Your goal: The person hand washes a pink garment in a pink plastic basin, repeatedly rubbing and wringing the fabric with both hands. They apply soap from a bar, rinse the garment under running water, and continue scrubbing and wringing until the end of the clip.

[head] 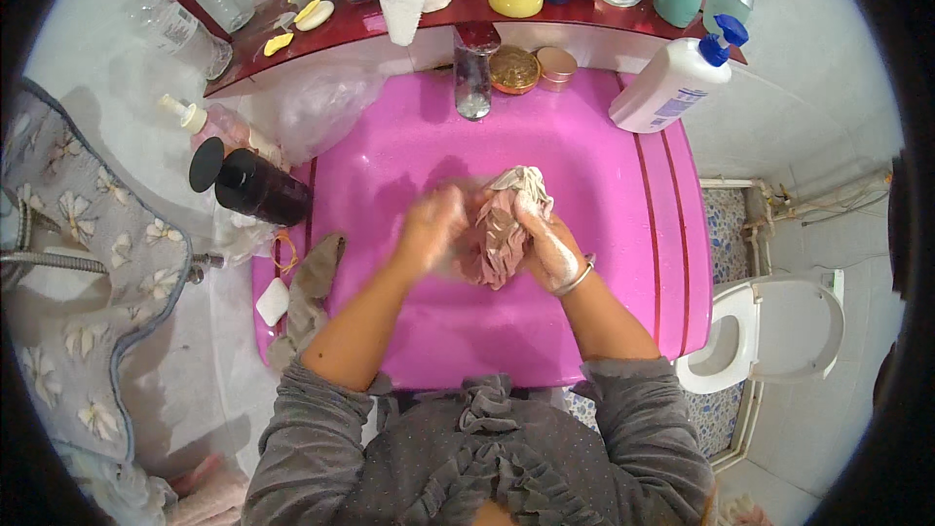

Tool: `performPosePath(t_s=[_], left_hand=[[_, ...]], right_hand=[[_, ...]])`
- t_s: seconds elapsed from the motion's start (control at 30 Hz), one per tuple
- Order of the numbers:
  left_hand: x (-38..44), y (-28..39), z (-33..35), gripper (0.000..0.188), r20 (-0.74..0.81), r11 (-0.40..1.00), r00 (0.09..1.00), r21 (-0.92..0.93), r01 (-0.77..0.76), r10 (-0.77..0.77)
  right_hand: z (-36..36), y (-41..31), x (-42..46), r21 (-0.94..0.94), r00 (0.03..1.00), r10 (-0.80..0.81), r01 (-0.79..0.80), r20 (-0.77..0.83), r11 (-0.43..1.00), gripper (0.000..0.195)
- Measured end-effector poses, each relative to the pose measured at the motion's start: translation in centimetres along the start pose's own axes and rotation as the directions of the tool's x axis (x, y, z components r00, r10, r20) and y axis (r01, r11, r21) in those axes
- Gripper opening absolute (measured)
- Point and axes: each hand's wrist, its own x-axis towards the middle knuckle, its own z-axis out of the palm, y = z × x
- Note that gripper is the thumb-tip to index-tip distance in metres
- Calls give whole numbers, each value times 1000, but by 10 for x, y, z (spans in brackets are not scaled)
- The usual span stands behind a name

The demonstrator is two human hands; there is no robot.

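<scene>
Over a pink washbasin (pixel 511 351), a wet, bunched pink and cream cloth (pixel 504 234) hangs between the two hands. My right hand (pixel 544 245), with white suds on the thumb side and a bangle at the wrist, grips the cloth's right side. At its left is my left hand (pixel 434 226), blurred by motion; whether its fingers hold part of the cloth cannot be made out. The metal faucet (pixel 472 80) stands behind the hands. A crumpled grey-brown cloth (pixel 310 292) lies over the basin's left rim, beside a white bar of soap (pixel 272 302).
A white pump bottle (pixel 668 88) stands on the back right corner of the basin. At the left are a black pump bottle (pixel 263 186) and a clear plastic bag (pixel 321 109). Behind runs a red shelf (pixel 438 18) with bottles. A toilet (pixel 723 351) is at the right.
</scene>
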Motion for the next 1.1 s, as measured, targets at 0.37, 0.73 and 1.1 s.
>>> performPosePath(t_s=[0.37, 0.73, 1.1], left_hand=[[-19, 14, 27, 33, -44, 967, 994, -233, -108, 100], [-27, 35, 16, 29, -23, 795, 993, -598, -103, 112], [-27, 34, -17, 30, -169, 804, 949, -504, -315, 266]], right_hand=[[-1, -8, -6, -460, 976, -100, 0, -192, 888, 39], [-5, -19, -17, -13, 987, 23, -26, -160, 1000, 33], [-40, -34, -22, 218, 927, -294, 344, -233, 913, 42]])
